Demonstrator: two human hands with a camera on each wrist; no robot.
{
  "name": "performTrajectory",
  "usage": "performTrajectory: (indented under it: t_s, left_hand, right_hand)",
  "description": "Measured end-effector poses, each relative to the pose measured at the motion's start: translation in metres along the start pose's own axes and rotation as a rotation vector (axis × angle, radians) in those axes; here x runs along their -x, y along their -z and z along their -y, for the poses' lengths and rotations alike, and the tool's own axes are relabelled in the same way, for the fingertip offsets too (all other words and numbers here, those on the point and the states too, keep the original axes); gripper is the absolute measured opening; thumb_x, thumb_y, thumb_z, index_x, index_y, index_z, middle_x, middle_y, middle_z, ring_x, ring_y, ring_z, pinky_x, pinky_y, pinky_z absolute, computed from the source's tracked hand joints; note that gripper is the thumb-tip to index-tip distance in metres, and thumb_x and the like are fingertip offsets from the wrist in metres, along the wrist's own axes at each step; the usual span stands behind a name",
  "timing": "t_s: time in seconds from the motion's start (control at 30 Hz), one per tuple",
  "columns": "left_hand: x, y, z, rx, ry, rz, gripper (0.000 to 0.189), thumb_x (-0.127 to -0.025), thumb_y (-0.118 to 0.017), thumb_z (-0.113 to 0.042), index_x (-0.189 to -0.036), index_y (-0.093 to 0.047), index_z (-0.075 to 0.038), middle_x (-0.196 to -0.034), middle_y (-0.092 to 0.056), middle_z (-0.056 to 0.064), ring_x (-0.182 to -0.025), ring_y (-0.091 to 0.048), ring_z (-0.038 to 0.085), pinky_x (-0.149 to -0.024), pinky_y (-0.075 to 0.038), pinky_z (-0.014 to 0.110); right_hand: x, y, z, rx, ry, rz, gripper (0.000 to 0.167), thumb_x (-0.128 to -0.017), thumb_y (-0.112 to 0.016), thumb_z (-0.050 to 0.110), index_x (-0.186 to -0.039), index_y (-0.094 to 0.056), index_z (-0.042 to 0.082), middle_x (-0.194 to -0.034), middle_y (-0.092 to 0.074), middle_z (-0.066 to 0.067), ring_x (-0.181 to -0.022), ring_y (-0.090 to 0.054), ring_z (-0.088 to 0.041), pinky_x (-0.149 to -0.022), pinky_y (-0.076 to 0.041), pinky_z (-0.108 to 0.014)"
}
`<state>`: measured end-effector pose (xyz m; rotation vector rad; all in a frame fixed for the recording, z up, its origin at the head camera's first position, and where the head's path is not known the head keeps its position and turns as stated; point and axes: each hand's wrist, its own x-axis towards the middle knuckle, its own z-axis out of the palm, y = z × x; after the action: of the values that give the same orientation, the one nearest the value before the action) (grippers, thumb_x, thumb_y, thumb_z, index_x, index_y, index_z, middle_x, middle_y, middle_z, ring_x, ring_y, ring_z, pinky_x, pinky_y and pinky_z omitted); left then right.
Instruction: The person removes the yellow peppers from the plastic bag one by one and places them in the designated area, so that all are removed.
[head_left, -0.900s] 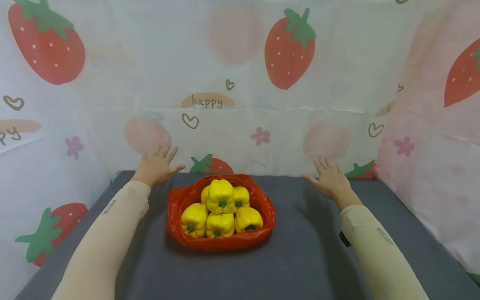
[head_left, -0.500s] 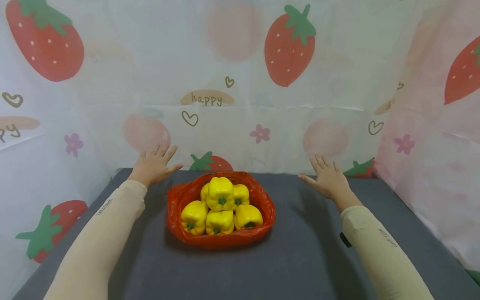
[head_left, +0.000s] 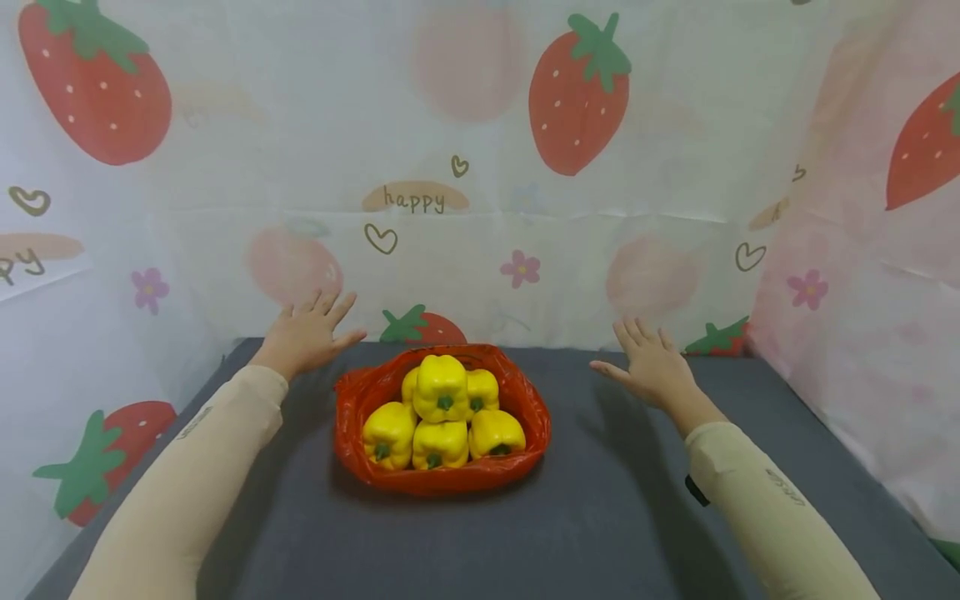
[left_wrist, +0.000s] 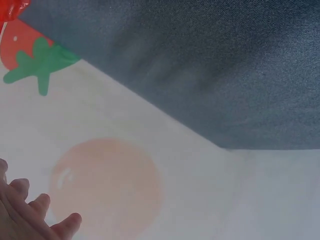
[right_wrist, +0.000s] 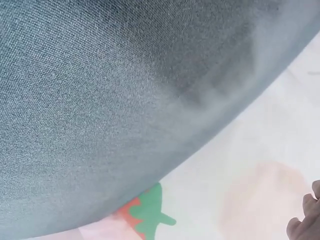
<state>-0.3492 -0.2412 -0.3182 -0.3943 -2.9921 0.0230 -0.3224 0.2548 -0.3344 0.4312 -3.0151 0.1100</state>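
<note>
Sits on the worktop (head_left: 480,550) as an open, wrinkled red bag (head_left: 442,485), with a crumpled corner (head_left: 348,387) at 10 o'clock. Holds six visible yellow peppers (head_left: 441,385), heaped, one on top, green stems (head_left: 446,403) mostly facing 6 o'clock.

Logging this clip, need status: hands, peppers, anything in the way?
Left hand and right hand empty, fingers extended. Yellow peppers piled in open red bag between hands. Bag's rim surrounds peppers; nothing covering them.

Peppers (head_left: 441,414) are yellow, bag (head_left: 450,483) red, backdrop (head_left: 487,167) strawberry-patterned
</note>
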Motion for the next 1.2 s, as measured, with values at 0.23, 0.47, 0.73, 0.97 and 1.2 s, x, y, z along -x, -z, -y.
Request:
performTrajectory:
  t_s: [0.23, 0.47, 0.73, 0.97, 1.2]
  left_hand:
    - [0.01, 0.005, -0.001, -0.001, -0.013, -0.003, 0.078, -0.101, -0.038, -0.06, -0.159, -0.019, -0.012, -0.163, -0.019, 0.026, -0.149, -0.017, 0.049, -0.117, -0.015, 0.07]
    - [0.018, 0.005, 0.002, -0.005, -0.025, -0.011, 0.079, -0.101, -0.036, -0.061, -0.159, -0.021, -0.011, -0.162, -0.02, 0.026, -0.149, -0.018, 0.05, -0.116, -0.017, 0.071]
    - [0.026, 0.001, 0.001, 0.001, -0.07, -0.014, 0.079, -0.1, -0.037, -0.061, -0.159, -0.022, -0.01, -0.164, -0.019, 0.022, -0.15, -0.018, 0.047, -0.117, -0.021, 0.067]
    - [0.034, -0.002, -0.003, 0.016, -0.092, -0.015, 0.078, -0.1, -0.04, -0.06, -0.159, -0.022, -0.011, -0.164, -0.019, 0.021, -0.15, -0.018, 0.047, -0.118, -0.018, 0.066]
    - [0.041, -0.004, -0.001, 0.053, -0.097, -0.024, 0.08, -0.099, -0.042, -0.06, -0.158, -0.025, -0.009, -0.164, -0.019, 0.023, -0.149, -0.019, 0.048, -0.118, -0.02, 0.066]
  right_hand:
    - [0.004, -0.003, 0.007, 0.005, 0.037, -0.011, 0.089, -0.099, -0.044, 0.06, -0.157, -0.017, -0.001, -0.164, -0.013, -0.026, -0.152, -0.011, -0.044, -0.122, -0.006, -0.062]
    - [0.011, -0.009, 0.015, 0.009, 0.098, -0.034, 0.089, -0.097, -0.049, 0.059, -0.157, -0.019, -0.001, -0.164, -0.017, -0.024, -0.153, -0.014, -0.042, -0.123, -0.008, -0.061]
    - [0.019, -0.019, 0.021, 0.014, 0.137, -0.031, 0.09, -0.096, -0.051, 0.06, -0.157, -0.021, 0.001, -0.165, -0.018, -0.021, -0.153, -0.015, -0.04, -0.123, -0.011, -0.059]
    - [0.023, -0.023, 0.028, 0.007, 0.166, -0.05, 0.089, -0.095, -0.054, 0.058, -0.157, -0.024, 0.002, -0.164, -0.02, -0.019, -0.153, -0.017, -0.038, -0.124, -0.011, -0.058]
    - [0.024, -0.028, 0.04, -0.011, 0.188, -0.051, 0.089, -0.093, -0.055, 0.059, -0.156, -0.028, 0.002, -0.164, -0.023, -0.019, -0.153, -0.02, -0.038, -0.124, -0.014, -0.056]
